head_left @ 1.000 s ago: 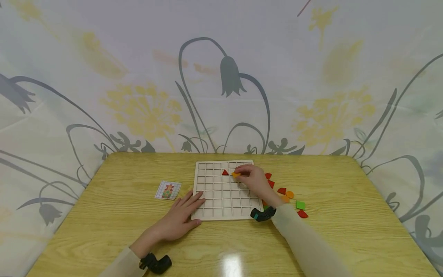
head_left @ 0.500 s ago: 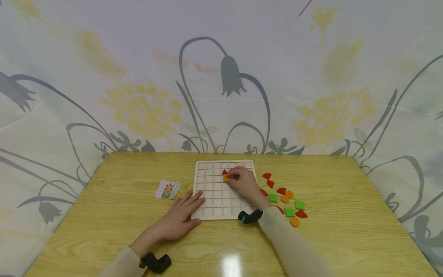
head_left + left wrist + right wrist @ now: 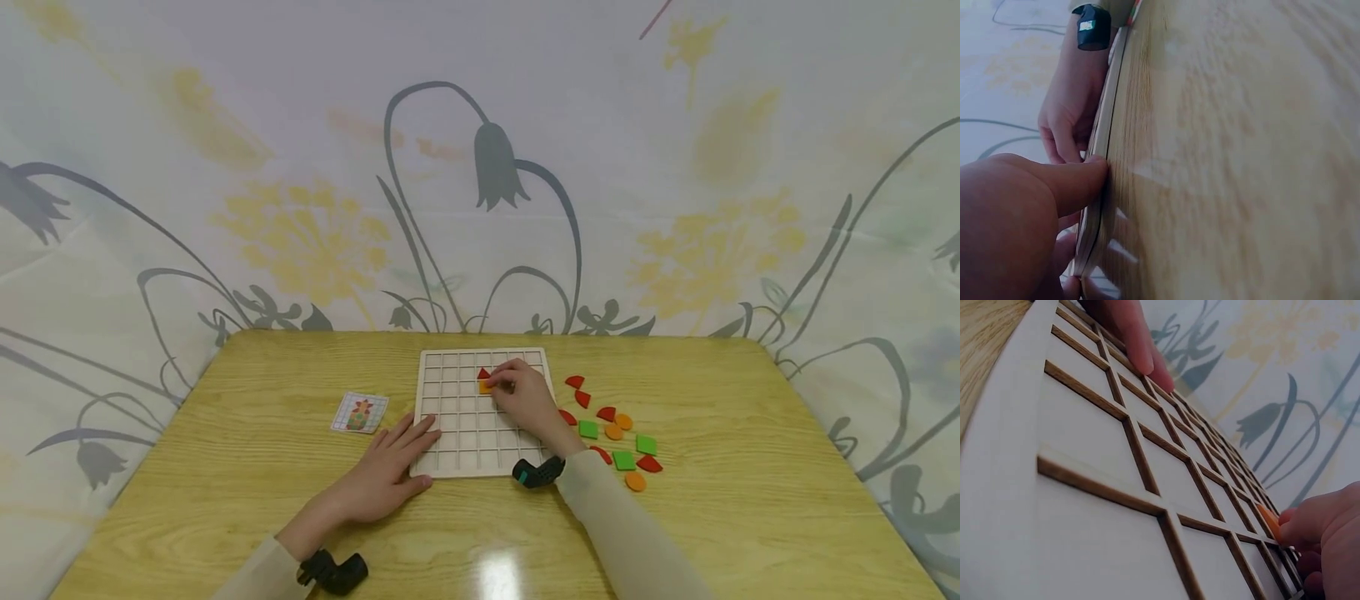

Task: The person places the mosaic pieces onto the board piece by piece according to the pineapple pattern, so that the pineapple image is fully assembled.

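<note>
A pale wooden grid board lies on the table, with a red triangle in an upper cell. Right below that triangle is an orange square tile, which my right hand pinches at its right side. In the right wrist view the orange tile stands tilted at a cell, partly hidden by the fingers. My left hand rests with straight, spread fingers over the board's lower left edge; in the left wrist view its thumb touches the board's side.
A small picture card with a coloured figure lies left of the board. To the right are scattered red quarter-circles, green squares and orange discs. A patterned cloth hangs behind the table.
My right hand has moved left across the board with the orange tile, to the spot below the red triangle, and then stayed there. The left hand keeps its place.
</note>
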{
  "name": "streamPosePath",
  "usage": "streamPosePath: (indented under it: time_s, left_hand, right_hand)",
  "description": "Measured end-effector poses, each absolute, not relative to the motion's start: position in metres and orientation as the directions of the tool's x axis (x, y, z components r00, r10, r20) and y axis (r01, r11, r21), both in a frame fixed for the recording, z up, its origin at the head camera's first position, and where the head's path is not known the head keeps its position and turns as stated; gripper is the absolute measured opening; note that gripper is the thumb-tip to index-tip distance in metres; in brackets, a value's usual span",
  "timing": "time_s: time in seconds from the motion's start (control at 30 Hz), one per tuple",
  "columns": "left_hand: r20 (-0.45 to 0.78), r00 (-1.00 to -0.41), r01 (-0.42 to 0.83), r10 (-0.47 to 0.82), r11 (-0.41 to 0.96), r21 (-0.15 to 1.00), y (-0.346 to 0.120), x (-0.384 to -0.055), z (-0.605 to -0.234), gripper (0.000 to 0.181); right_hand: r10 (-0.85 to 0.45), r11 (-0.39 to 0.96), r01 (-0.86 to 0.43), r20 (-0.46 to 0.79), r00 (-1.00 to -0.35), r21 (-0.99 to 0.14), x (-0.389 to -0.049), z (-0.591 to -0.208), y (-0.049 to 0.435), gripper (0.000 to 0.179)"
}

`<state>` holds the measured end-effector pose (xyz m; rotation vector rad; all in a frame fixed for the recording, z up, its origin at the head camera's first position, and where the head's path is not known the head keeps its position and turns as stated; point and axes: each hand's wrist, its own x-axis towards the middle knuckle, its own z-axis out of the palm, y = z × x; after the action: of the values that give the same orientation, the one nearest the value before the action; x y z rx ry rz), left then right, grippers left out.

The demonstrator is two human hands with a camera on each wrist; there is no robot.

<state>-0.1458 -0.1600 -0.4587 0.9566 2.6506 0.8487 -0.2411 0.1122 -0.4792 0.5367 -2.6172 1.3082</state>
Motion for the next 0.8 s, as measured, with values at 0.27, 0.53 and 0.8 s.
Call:
streamPosePath:
  time_s: [0.27,0.53,0.8]
  left_hand:
    - [0.014,-0.772,0.526,0.636,0.626,0.576,-0.162,-0.145,-0.459,0.061]
    - [0.012,-0.772,0.527,0.636,0.63,0.571,-0.162,-0.146,-0.459,0.062]
    - [0.004,-0.769,0.526,0.639,0.629,0.572,-0.161,-0.147,-0.461,0.062]
  right_hand:
    - [-0.256,0.568,-0.393,0.299,-0.919,-0.723,-0.244,-0.482,0.11,0.009]
    - [-0.246,0.501,-0.389,0.303,-0.921,-0.773,-0.245,-0.479,0.121,0.012]
    - [-0.239,0.459,-0.32,0.232,-0.943,-0.829,-0.241,-0.462,0.146,0.019]
